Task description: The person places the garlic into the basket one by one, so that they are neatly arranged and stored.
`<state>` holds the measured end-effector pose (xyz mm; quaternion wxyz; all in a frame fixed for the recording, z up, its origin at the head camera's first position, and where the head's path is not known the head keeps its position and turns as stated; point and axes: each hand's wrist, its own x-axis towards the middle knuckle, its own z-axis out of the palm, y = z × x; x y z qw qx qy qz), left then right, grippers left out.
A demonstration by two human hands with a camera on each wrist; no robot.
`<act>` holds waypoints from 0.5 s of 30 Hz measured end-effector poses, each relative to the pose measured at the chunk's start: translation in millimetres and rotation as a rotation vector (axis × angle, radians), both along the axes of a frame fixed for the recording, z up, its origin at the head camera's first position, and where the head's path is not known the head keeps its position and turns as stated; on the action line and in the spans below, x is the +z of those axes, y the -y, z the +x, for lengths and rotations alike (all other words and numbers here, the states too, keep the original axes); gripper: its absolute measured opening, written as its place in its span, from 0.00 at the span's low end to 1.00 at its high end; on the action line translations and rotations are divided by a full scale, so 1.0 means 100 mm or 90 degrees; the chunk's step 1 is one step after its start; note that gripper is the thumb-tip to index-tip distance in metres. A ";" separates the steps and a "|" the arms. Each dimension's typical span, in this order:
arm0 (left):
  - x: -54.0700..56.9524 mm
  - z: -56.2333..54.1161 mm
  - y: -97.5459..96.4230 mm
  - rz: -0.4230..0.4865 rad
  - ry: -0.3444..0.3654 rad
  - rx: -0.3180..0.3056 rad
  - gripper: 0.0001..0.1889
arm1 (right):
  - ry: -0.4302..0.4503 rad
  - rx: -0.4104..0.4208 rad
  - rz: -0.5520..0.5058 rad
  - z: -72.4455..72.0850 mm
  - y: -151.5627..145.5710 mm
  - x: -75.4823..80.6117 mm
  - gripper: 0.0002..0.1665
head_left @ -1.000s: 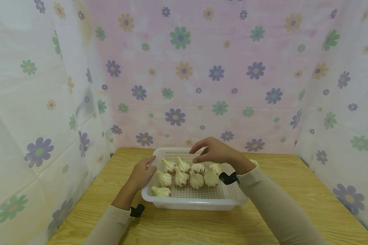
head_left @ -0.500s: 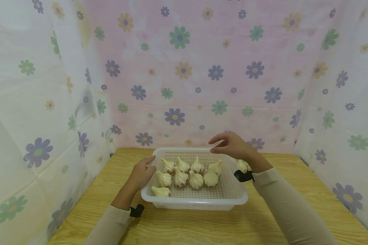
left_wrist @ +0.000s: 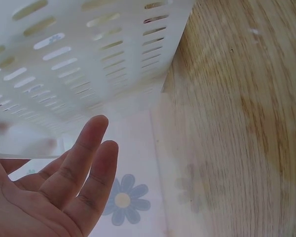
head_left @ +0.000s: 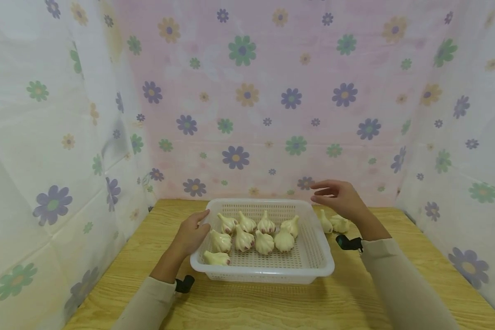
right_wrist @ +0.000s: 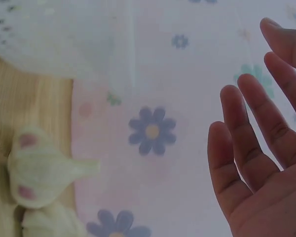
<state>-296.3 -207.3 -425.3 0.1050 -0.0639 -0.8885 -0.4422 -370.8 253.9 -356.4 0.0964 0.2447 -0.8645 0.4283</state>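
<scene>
A white perforated plastic basket [head_left: 268,271] stands on the table with several garlic bulbs [head_left: 244,239] in it, grouped at its left and middle. My left hand [head_left: 191,234] holds the basket's left rim, thumb and forefinger over the edge. In the left wrist view, other fingers [left_wrist: 71,173] of that hand extend outside the slotted wall. My right hand [head_left: 341,200] hovers beyond the basket's right end with nothing in it, fingers loosely bent. Below it, garlic bulbs [head_left: 340,223] lie on the table by the basket; the right wrist view shows a garlic bulb [right_wrist: 39,168] there too.
The wood-grain table [head_left: 239,305] reaches back to a pink flowered curtain [head_left: 268,137]. White flowered curtains enclose the left [head_left: 78,183] and right [head_left: 449,160] sides.
My right hand has moved from over the bulbs in the basket to the right, past its rim, uncovering bulbs inside and on the table. The left hand has stayed at the rim.
</scene>
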 end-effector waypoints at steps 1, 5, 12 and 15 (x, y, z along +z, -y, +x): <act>0.00 0.00 0.00 0.001 0.001 0.000 0.30 | -0.003 -0.019 0.001 0.01 -0.06 -0.03 0.26; 0.01 0.01 -0.01 0.008 0.008 0.002 0.30 | -0.011 -0.084 -0.002 0.03 -0.25 -0.15 0.27; 0.02 0.03 -0.02 0.027 0.011 -0.009 0.30 | -0.014 -0.157 -0.031 0.04 -0.50 -0.37 0.31; 0.02 0.03 -0.03 0.032 0.011 -0.012 0.30 | -0.008 -0.177 -0.054 0.05 -0.57 -0.48 0.35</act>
